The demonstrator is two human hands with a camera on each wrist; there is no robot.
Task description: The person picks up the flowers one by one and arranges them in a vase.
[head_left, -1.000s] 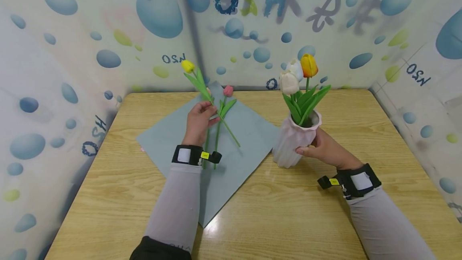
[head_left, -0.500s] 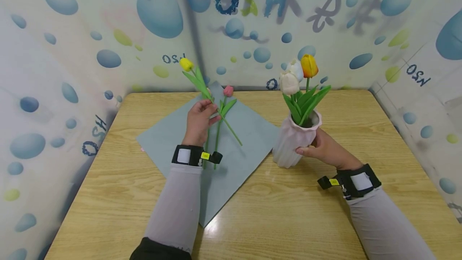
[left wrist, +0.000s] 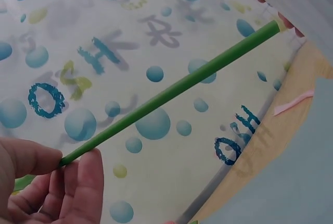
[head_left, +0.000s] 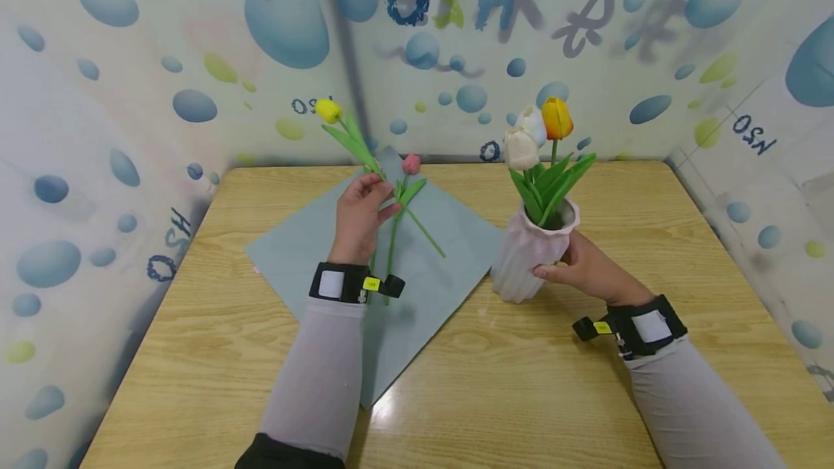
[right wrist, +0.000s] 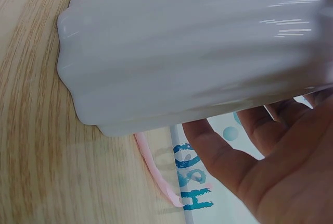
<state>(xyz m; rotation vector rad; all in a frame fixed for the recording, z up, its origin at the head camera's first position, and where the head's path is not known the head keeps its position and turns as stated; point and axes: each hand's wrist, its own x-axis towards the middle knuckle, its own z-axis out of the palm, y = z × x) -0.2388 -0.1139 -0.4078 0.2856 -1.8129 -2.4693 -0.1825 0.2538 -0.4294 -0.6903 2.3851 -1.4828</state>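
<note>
You have two white tulips (head_left: 522, 149), one orange tulip (head_left: 557, 119), one yellow tulip (head_left: 329, 111), one pink tulip (head_left: 411, 163), one part-hidden stem (head_left: 373, 260), one fluted vase (head_left: 521, 259), one sheet (head_left: 423, 331), two wristbands (head_left: 339, 282).

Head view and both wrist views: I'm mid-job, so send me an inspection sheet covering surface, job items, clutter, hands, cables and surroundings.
Surface: wood-grain table, with a grey-blue sheet laid on it.
Job items: pink tulip lying on the sheet; another stem there, partly hidden by the left hand; vase holding two white tulips and an orange-yellow tulip.
Clutter: pink strip beside the sheet; what it is cannot be told.
Hands: left pinches the stem of a yellow tulip; right hand grips the vase.
Cables: nothing seen.
Surroundings: pale backdrop printed with bubbles and letters.
</note>
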